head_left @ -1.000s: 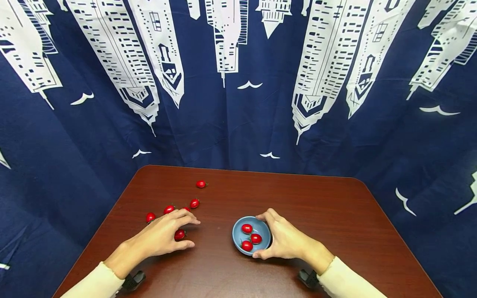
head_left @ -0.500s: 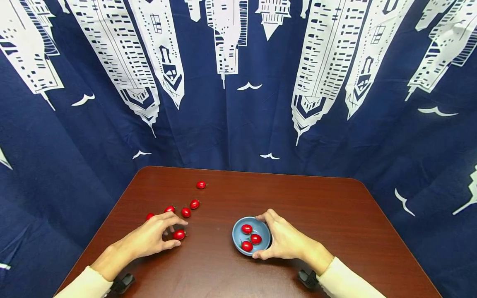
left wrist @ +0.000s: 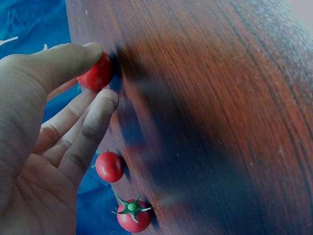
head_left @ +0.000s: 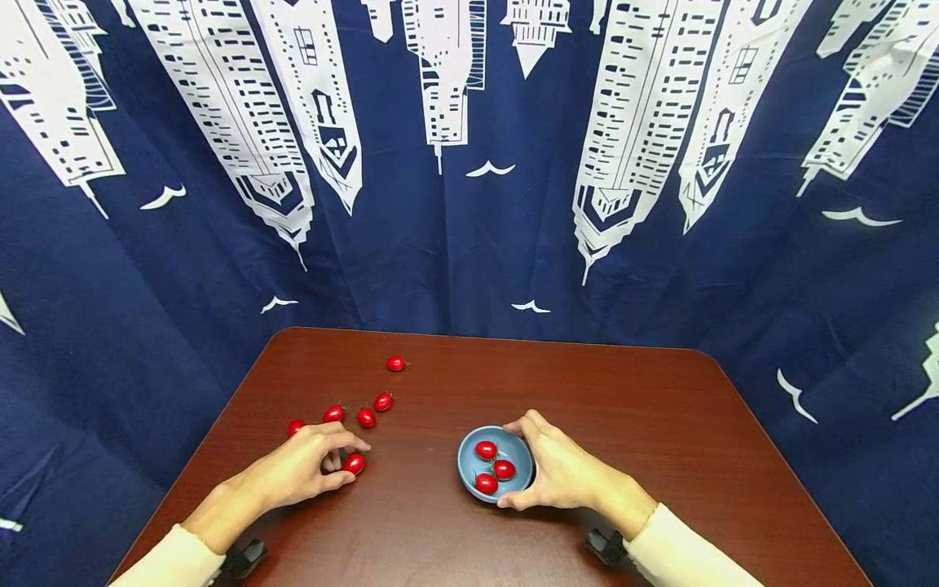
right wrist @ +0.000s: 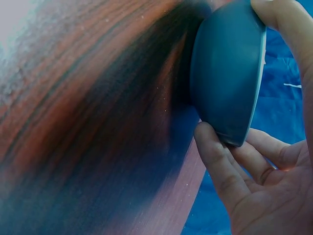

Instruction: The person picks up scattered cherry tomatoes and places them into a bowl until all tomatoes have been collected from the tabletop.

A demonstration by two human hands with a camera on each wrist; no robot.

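Observation:
My left hand (head_left: 297, 467) is low over the table's left side, with thumb and fingers around a red cherry tomato (head_left: 355, 464). In the left wrist view the thumb lies against this cherry tomato (left wrist: 97, 73) and a fingertip meets it from the other side. My right hand (head_left: 561, 471) holds a small blue bowl (head_left: 466, 483), its thumb on the near rim and its fingers on the far rim. Inside the bowl lie three cherry tomatoes (head_left: 504, 470). The right wrist view shows the bowl's outer wall (right wrist: 227, 73) between thumb and fingers, upright on the table.
Several more cherry tomatoes (head_left: 366, 417) lie beyond the left hand, one (head_left: 296, 427) partly behind it and one (head_left: 396, 364) nearest the far edge. The brown wooden table (head_left: 623, 391) ends at a blue curtain (head_left: 411, 269) printed with white buildings.
My left hand has drawn back leftward and its fingers have closed in on the nearest cherry tomato, which has shifted slightly. The right hand and bowl have stayed put.

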